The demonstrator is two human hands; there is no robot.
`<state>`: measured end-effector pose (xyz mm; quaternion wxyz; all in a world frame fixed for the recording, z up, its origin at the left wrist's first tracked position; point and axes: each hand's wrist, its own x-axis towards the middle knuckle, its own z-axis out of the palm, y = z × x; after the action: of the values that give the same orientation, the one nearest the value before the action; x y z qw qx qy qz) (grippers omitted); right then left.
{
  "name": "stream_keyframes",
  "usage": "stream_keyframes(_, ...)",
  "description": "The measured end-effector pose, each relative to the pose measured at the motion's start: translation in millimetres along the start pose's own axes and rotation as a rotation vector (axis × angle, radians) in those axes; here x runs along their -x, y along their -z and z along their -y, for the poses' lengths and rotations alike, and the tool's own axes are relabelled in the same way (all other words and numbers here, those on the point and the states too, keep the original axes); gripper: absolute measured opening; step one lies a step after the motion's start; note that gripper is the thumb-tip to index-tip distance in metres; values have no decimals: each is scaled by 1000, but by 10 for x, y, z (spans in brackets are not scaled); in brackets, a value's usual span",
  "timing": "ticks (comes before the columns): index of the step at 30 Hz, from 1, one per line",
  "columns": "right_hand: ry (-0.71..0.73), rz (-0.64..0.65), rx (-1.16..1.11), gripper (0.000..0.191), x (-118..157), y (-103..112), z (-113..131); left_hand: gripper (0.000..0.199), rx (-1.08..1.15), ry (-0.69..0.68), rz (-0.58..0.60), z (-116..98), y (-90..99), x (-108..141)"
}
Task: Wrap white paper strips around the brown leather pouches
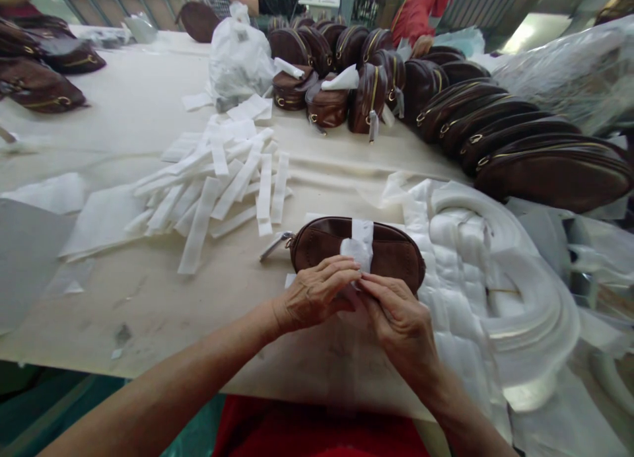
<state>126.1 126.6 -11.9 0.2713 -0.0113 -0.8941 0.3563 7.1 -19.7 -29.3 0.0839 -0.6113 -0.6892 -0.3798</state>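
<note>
A small dark brown pouch (319,242) lies on the table in front of me, its zipper pull sticking out to the left. A white strip (363,229) crosses the pouch's middle, and a small rounded white piece lies over it. My left hand (321,288) reaches in from the left, fingers and thumb closed at the strip's near end. From the right, my right hand (399,308) pinches at the same spot, its fingertips meeting the left ones. What lies between the fingertips is largely hidden.
Loose white strips (222,179) are heaped to the left. A coil of white padded wrapping (525,298) stands close on the right. Rows of brown bags (549,173) fill the far right, with more brown bags (39,80) at far left. Co-workers, one in a red sleeve (421,11), are across the table.
</note>
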Motion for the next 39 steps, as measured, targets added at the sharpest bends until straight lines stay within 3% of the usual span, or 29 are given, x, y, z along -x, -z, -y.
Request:
stream_keyframes(4, 103, -94, 101, 24, -1, -103, 45, 44, -25, 7, -19, -3, 0, 7)
stream_keyframes(10, 299, -72, 200, 25, 53, -204, 56, 41, -65, -5, -3, 8, -10, 16)
stream_keyframes(23, 377, 21, 259, 35, 265, -120, -73, 27, -88, -60, 17, 39, -34, 69)
stream_keyframes(28, 422, 11, 233, 38, 313, -122, -156, 38, 24, -76, 117, 26, 86, 51)
stream_keyframes(32, 455, 43, 234, 37, 368, -118, -207, 37, 197, 23, 197, -16, 192, -8)
stream_keyframes(39, 430, 5, 153, 32, 325, -96, -217, 24, 54, 49, 52, 2, 22, -10)
